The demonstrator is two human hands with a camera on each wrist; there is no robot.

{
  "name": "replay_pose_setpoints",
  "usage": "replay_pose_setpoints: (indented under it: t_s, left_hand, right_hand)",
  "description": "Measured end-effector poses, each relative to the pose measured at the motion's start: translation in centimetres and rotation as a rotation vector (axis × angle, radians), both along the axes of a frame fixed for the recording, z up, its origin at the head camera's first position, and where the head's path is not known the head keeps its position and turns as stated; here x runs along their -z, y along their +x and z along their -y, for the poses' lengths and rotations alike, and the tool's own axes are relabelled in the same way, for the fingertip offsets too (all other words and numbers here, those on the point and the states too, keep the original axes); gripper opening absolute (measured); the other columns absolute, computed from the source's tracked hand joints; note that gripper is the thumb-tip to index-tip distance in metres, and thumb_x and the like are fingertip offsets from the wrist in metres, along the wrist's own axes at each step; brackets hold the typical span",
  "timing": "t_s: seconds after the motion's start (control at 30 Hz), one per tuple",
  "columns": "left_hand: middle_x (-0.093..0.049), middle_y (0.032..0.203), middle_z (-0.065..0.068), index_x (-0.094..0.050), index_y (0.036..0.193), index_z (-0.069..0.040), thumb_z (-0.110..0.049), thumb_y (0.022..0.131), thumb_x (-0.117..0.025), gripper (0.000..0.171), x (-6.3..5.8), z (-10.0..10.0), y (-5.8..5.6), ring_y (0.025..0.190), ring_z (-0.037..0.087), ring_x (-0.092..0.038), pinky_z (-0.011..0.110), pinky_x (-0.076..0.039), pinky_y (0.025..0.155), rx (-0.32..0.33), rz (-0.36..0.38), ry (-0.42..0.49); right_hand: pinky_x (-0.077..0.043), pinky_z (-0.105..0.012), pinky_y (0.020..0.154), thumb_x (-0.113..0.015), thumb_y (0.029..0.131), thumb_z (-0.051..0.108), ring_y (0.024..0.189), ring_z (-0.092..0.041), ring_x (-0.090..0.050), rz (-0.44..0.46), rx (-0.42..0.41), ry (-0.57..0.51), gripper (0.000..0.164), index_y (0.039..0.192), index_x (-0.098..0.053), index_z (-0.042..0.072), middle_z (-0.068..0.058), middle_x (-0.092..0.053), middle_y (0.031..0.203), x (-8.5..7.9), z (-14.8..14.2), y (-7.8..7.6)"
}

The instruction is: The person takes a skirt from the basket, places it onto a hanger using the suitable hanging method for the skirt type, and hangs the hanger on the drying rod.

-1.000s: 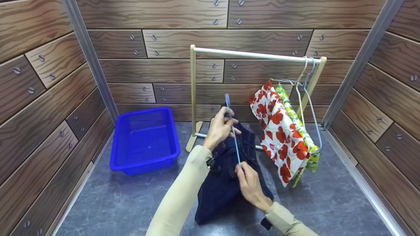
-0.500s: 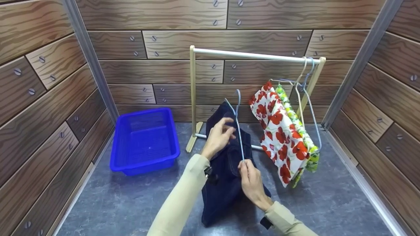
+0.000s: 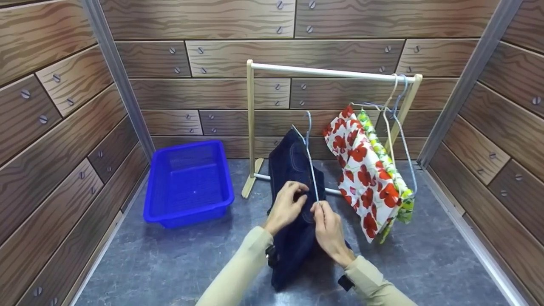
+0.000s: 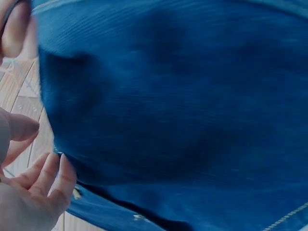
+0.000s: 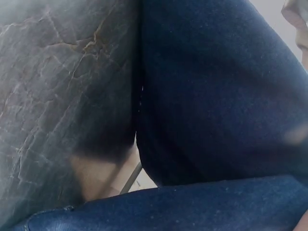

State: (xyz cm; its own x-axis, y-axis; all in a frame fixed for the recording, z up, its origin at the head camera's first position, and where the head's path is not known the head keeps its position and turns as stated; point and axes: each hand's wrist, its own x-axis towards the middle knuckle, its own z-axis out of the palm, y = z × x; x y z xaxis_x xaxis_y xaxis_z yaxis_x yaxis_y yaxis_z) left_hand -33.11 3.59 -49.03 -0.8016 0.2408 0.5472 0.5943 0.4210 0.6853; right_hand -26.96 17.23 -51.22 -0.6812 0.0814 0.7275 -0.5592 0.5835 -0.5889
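Dark blue jeans (image 3: pixel 291 159) hang from a thin light-blue wire hanger (image 3: pixel 312 168), whose hook points up in the head view. My right hand (image 3: pixel 329 227) pinches the hanger's near end together with the denim. The fingers of my left hand (image 3: pixel 285 208) are slightly bent beside the pocket area. Seen from the left wrist, my left hand (image 4: pixel 43 192) has its fingertips at the edge of the denim (image 4: pixel 168 110), with the thumb apart from them. Denim (image 5: pixel 216 86) fills much of the right wrist view.
Behind the jeans stands a clothes rack (image 3: pixel 323 71) with a white rail and wooden posts. At its right end hang a red-flowered cloth (image 3: pixel 361 178) and a green-yellow patterned one (image 3: pixel 406 208) on hangers. A blue plastic basket (image 3: pixel 155 182) sits on the grey floor (image 3: pixel 170 259) at left.
My left hand has come down from the hanger's hook toward the near end, leaving the hook uncovered. The right hand keeps its pinch, and the jeans have swung slightly more upright.
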Motion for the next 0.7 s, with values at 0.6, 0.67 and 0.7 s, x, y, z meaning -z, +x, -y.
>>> replay_pose_setpoints:
  t_s: [0.6,0.67,0.7]
  left_hand:
    - [-0.065,0.127,0.005,-0.058,0.134,-0.012,-0.040,0.098,-0.054,0.046,4.6,1.2,3.0,0.119,0.018,-0.060,0.034,-0.045,0.104,0.188,0.113,-0.071]
    - [-0.064,0.131,0.006,-0.055,0.138,-0.012,-0.047,0.095,-0.056,0.055,4.8,1.3,3.3,0.122,0.018,-0.059,0.034,-0.044,0.106,0.221,0.149,-0.112]
    - [-0.063,0.132,0.005,-0.054,0.139,-0.011,-0.050,0.093,-0.058,0.060,4.9,1.3,3.4,0.122,0.018,-0.059,0.034,-0.044,0.106,0.238,0.168,-0.128]
  right_hand:
    - [-0.037,-0.020,0.055,-0.045,0.102,0.008,0.058,-0.006,-0.047,-0.011,0.082,-0.062,0.021,0.088,-0.061,0.008,0.003,-0.052,0.065,-2.3,-1.2,-1.2]
    - [-0.037,-0.022,0.055,-0.045,0.103,0.010,0.058,-0.007,-0.047,0.004,0.086,-0.071,0.021,0.089,-0.061,0.009,0.003,-0.052,0.065,-2.6,-1.3,-1.3]
    - [-0.037,-0.022,0.055,-0.044,0.103,0.010,0.059,-0.007,-0.047,0.011,0.087,-0.075,0.022,0.089,-0.061,0.009,0.003,-0.051,0.065,-2.7,-1.3,-1.3]
